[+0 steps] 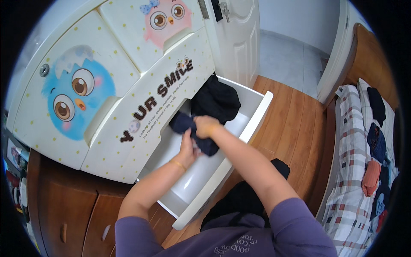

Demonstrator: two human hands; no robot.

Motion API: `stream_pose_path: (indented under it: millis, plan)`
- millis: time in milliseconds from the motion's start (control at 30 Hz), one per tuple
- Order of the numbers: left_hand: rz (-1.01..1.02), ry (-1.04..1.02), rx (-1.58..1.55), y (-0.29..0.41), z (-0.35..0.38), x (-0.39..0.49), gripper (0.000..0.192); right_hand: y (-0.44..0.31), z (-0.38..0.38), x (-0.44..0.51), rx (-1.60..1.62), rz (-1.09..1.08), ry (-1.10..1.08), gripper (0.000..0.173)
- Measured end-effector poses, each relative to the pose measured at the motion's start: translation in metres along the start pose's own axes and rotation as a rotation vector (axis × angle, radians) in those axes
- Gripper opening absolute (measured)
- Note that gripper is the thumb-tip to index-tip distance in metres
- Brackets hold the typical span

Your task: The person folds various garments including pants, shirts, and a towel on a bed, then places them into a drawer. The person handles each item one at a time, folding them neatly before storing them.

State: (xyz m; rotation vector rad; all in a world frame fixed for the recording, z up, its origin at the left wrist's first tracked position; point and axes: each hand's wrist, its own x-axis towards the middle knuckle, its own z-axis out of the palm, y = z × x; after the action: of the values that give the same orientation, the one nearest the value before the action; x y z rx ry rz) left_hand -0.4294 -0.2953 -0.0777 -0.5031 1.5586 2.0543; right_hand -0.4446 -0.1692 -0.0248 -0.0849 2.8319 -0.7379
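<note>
Both of my hands are over the pulled-out white drawer [179, 180] of a plastic cabinet. My right hand [206, 126] grips a dark navy garment [207, 146] from above. Lower and to the left, my left hand [188, 147] holds the same garment along its near side. The garment looks folded or rolled; its exact kind I cannot tell. Black folded clothing [215, 98] lies in the drawer's far right end, just beyond my right hand. White drawer floor shows on the left and near the front.
The white cabinet front [106, 83] carries cartoon birds and printed words. A brown wooden cabinet [64, 199] stands at left. Behind the drawer is a white door [240, 48] with keys [225, 12]. At right, a bed with a checked sheet [346, 154] bears several clothes, including an orange roll [371, 178].
</note>
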Motion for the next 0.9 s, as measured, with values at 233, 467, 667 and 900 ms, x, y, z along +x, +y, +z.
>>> stream_pose_path:
  millis: [233,467,667,900]
  plan:
    - [0.811,0.178,1.499,-0.018,0.028,0.169,0.074,0.035,-0.041,-0.009,0.032,0.294,0.172,0.038]
    - [1.024,0.185,0.996,-0.025,-0.009,0.174,0.07,0.131,-0.058,-0.189,0.642,-0.055,0.908,0.026]
    - [0.967,0.104,0.861,-0.031,-0.028,0.198,0.073,0.227,0.019,-0.403,0.493,0.683,1.269,0.021]
    - [0.49,0.078,0.67,-0.015,-0.012,0.139,0.058,0.198,0.122,-0.536,0.612,1.206,1.501,0.018]
